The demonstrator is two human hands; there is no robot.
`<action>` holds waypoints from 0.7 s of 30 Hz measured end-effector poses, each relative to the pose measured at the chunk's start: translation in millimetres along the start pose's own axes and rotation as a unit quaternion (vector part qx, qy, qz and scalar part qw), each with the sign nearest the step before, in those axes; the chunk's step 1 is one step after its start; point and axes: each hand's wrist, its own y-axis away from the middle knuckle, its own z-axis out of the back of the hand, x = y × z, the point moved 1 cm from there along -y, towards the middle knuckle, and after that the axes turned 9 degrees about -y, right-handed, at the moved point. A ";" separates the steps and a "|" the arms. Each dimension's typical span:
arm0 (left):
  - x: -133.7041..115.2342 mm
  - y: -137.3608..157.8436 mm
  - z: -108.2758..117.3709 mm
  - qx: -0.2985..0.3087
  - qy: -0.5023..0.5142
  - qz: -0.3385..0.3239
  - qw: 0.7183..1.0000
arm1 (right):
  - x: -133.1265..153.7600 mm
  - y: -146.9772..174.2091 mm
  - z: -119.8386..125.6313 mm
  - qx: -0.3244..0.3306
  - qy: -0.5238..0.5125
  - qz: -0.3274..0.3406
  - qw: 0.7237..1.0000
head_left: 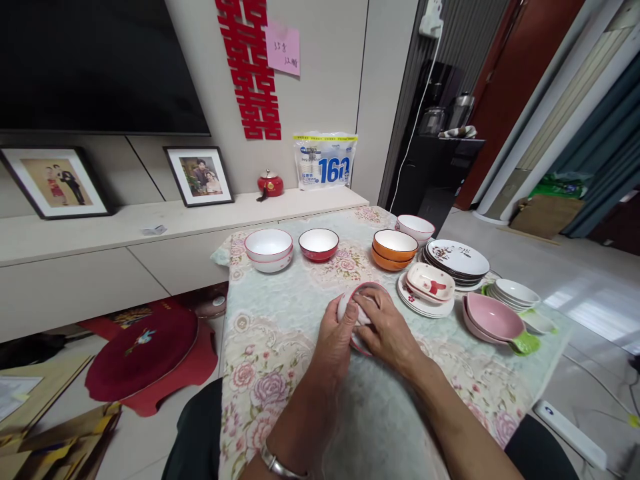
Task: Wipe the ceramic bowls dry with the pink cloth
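Low over the table, my left hand (336, 337) is closed on the side of a white bowl (343, 305) with a pinkish-red rim, tilted so its mouth faces right. My right hand (387, 328) reaches into the bowl, fingers bent and pressed on a crumpled whitish piece that looks like a cloth (367, 315); the fingers partly cover it. Beyond the hands stand two stacked white bowls (269, 250), a red bowl (319, 247) and stacked orange bowls (394, 250). Right of my right hand, small rectangular dishes (431, 281) rest on white plates (425, 305).
The flowered tablecloth (280, 353) covers the table. Along its right side stand dark-rimmed plates (457, 259), another white bowl (415, 227), small white bowls (515, 293) and pink leaf-handled bowls (495, 319). A red stool (150, 353) stands left, a cabinet (200, 227) behind.
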 end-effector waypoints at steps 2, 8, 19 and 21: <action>1.8 -0.6 2.2 -0.014 -0.018 -0.006 1.000 | 4.1 -1.5 -0.9 0.044 -0.057 -0.034 0.997; 5.4 -4.5 13.7 -0.083 -0.109 -0.052 0.989 | 9.6 -3.3 -1.8 0.119 -0.261 -0.119 0.951; 0.9 -9.2 20.2 -0.123 -0.112 -0.105 0.980 | 2.5 -2.1 8.6 0.169 -0.242 -0.048 0.954; -0.5 -10.3 22.2 -0.139 -0.113 -0.108 0.978 | -3.7 -0.3 6.8 0.159 -0.127 -0.029 0.979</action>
